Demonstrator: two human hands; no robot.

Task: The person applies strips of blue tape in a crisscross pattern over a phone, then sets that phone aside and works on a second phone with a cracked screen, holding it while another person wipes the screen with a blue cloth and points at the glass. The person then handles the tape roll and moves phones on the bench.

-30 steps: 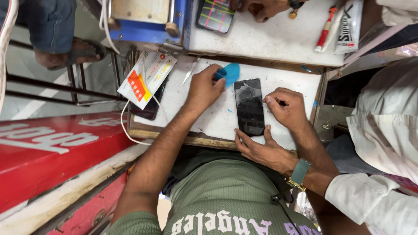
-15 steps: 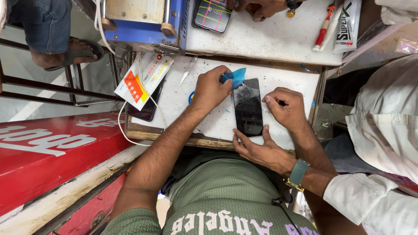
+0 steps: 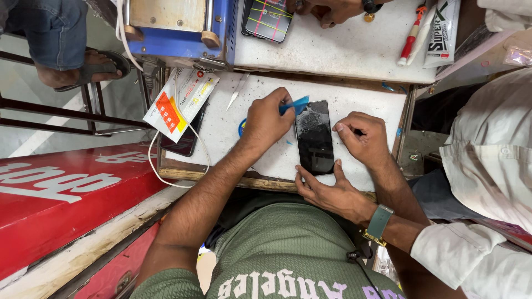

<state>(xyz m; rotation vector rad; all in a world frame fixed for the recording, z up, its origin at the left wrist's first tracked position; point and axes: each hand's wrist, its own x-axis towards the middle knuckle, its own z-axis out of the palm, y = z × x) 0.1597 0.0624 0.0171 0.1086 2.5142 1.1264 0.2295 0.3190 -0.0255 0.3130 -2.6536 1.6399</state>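
A black phone (image 3: pixel 314 138) with a dusty, smeared screen lies on the white worktop (image 3: pixel 366 97). My left hand (image 3: pixel 266 123) pinches a thin blue plastic piece (image 3: pixel 293 104) against the phone's upper left corner. My right hand (image 3: pixel 361 138) is curled beside the phone, fingertips pressed to its right edge. A co-worker's hand (image 3: pixel 332 194), with a grey-green watch (image 3: pixel 379 221) and a white sleeve, holds the phone's near end.
A white and orange packet (image 3: pixel 177 102) lies over a dark phone (image 3: pixel 183 141) with a white cable (image 3: pixel 166 177) at the left. Behind stand a blue machine (image 3: pixel 177 27), a grid-marked phone (image 3: pixel 269 19), another person's hand (image 3: pixel 327 10) and a red tool (image 3: pixel 413 33).
My left hand has shifted slightly right, bringing the blue piece onto the phone's upper left corner. My right hand and the co-worker's hand have stayed on the phone.
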